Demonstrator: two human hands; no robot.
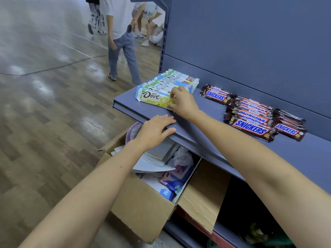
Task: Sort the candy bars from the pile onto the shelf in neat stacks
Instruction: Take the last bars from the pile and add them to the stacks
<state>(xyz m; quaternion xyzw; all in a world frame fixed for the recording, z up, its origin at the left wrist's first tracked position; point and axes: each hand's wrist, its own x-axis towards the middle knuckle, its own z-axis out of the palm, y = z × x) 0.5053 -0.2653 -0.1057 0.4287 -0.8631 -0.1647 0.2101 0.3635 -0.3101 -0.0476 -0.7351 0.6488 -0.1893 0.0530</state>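
Head view: we see the front Dove bar (155, 98) lying flat at the left end of the shelf (206, 115), close to its front edge, with its right end under our right hand (182, 102).
Dove row: behind that bar the other Dove bars (172, 81) stand overlapped in one line running back toward the rear panel at the shelf's left corner.
Right hand: fingers curled lightly, thumb and fingertips pinching or pressing the front bar's right end; we cannot tell whether the bar is lifted off the shelf at all.
Left hand: flat and open, holding nothing, palm down on the shelf's front edge just short of the Dove row.
Step in hand: we judge we are settling the front bar into line with its row.
How to do it well: we should slide it rather than lift it, keep its long edge parallel with the shelf's front edge, and bring its ends level with the bars behind; a light push is enough, since the wrappers look slippery and the row could fan out.
Snickers bars: the Snickers bars (254, 115) lie toward the right along the middle of the shelf, loosely overlapped and skewed, well apart from the Dove row.
Remaining work: we judge these still need squaring.
Below the shelf: an open cardboard box (143, 208) of mixed packets sits on the floor.
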